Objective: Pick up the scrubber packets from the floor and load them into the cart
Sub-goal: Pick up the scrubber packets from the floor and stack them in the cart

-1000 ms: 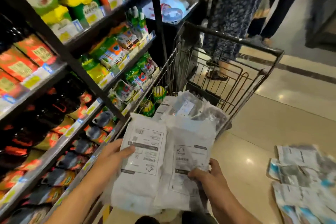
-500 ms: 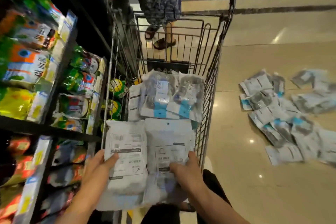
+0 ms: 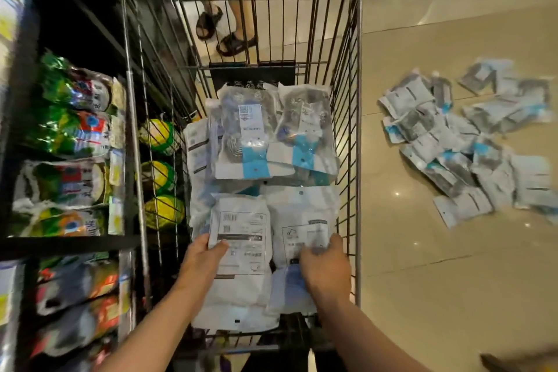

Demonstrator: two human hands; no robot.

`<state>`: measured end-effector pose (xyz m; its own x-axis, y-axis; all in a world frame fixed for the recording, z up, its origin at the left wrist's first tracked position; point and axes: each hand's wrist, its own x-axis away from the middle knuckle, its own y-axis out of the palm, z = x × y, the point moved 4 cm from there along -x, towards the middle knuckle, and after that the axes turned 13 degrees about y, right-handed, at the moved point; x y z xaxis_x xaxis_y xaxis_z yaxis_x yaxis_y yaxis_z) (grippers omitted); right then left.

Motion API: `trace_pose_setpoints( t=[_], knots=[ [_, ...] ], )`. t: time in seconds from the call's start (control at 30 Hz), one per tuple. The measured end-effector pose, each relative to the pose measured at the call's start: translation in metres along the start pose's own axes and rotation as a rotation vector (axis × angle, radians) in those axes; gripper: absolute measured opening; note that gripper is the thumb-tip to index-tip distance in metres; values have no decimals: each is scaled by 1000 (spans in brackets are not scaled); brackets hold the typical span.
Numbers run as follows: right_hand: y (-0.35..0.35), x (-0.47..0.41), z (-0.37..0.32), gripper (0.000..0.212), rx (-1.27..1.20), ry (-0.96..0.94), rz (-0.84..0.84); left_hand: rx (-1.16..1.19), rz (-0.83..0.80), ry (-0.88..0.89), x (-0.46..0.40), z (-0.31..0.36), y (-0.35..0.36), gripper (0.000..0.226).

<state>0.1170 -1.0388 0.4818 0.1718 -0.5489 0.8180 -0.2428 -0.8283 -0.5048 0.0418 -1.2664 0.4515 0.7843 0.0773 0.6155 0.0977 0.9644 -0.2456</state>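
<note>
At lower centre of the frame, our left hand [image 3: 201, 263] grips a white scrubber packet [image 3: 241, 254], thumb across its label, while our right hand [image 3: 326, 269] grasps a second packet [image 3: 302, 220] beside it. Both lie inside the wire cart [image 3: 357, 160], below packets already loaded [image 3: 271, 136]. More packets [image 3: 471, 142] litter the floor [image 3: 422, 296] at right.
</note>
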Motion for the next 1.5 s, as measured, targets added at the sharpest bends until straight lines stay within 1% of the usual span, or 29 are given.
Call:
trace_pose_setpoints(
  t=[0.03, 0.13, 0.17, 0.2, 0.3, 0.37, 0.4, 0.47, 0.53, 0.57, 0.67, 0.77, 0.83, 0.9, 1.07, 1.13, 1.2, 1.23, 1.33, 1.5],
  knots=[
    [5, -1, 1, 35, 36, -20, 21, -10, -13, -18, -4, -5, 0, 19],
    [15, -6, 6, 75, 100, -89, 103, -33, -42, -62, -15, -22, -2, 16],
    [16, -3, 6, 81, 118, -110, 128, -43, -61, -66, -15, -23, -1, 16],
    [17, 0, 5, 82, 142, -129, 161, -58, -80, -61, -16, -23, 0, 16],
    [15, 17, 4, 76, 226, -231, 301, -86, -149, -18, -9, -15, 2, 14],
    [17, 21, 9, 75, 312, -304, 381, -138, -139, 9, -5, -11, 0, 14],
    [20, 21, 12, 77, 350, -323, 388, -163, -128, 18, -4, -11, -2, 18],
    [23, 27, 18, 80, 418, -345, 349, -190, -140, 49, 3, -4, -4, 28],
    [17, 42, 17, 81, 466, -396, 316, -218, -150, 101, 13, 6, -6, 48],
    [12, 50, 14, 80, 475, -404, 285, -240, -154, 129, 19, 13, -6, 53],
    [-10, 67, 5, 70, 482, -380, 140, -323, -171, 165, 39, 28, -9, 53],
    [-32, 80, 1, 54, 361, -375, -33, -311, -210, 187, 55, 41, -11, 49],
    [-49, 89, -2, 41, 296, -373, -116, -303, -232, 204, 69, 56, -13, 34],
    [-72, 98, -3, 30, 243, -385, -162, -290, -261, 220, 84, 70, -11, 22],
    [-145, 118, 10, 13, 9, -396, -225, -276, -306, 296, 129, 107, 13, 16],
    [-180, 123, 21, 10, -154, -326, -285, -247, -320, 313, 148, 123, 30, 16],
    [-217, 127, 37, 12, -348, -203, -344, -234, -327, 323, 165, 135, 51, 15],
    [-238, 128, 48, 13, -445, -165, -355, -220, -337, 323, 176, 143, 64, 14],
    [-305, 127, 78, 16, -676, -158, -332, -215, -394, 343, 209, 170, 115, 14],
    [-409, 103, 137, 14, -848, -161, -205, -301, -472, 466, 252, 203, 219, 13]
  ],
)
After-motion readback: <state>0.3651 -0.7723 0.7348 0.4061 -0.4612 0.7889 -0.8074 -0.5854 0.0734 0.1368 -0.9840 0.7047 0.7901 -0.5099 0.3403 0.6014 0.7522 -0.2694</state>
